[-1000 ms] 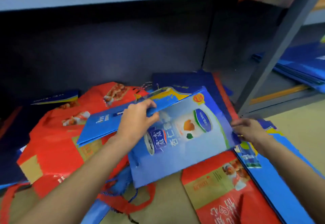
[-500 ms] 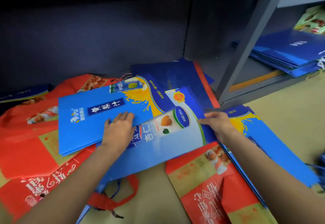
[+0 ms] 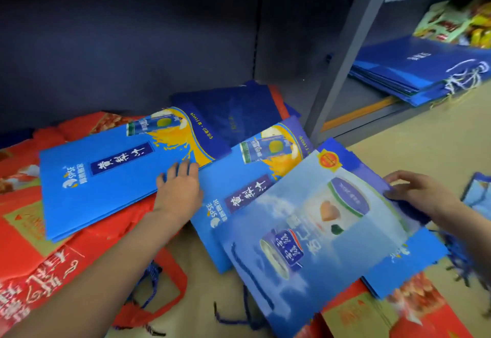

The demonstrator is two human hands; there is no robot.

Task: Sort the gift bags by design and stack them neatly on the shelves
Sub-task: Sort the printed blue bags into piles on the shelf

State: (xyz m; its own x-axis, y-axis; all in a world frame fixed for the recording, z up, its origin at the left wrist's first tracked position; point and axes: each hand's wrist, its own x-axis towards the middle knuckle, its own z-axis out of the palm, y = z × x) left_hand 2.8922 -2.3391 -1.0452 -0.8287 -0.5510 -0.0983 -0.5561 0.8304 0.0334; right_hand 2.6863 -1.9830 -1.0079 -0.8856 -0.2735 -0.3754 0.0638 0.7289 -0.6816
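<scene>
A bright blue juice bag (image 3: 106, 178) lies flat under the left hand (image 3: 179, 191). A pale blue almond-drink bag (image 3: 318, 231) lies tilted, its edge at the right hand (image 3: 422, 194), over another blue bag (image 3: 239, 178). Red bags (image 3: 26, 244) lie beneath.

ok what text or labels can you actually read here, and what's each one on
"SPSE", white logo: left blue bag
"SPSE" again, with white characters on a dark strip: middle blue bag
Large characters, blurred and unreadable: pale blue bag
Gold characters, unreadable: red bag
White print, too small to read: shelf stack
</scene>
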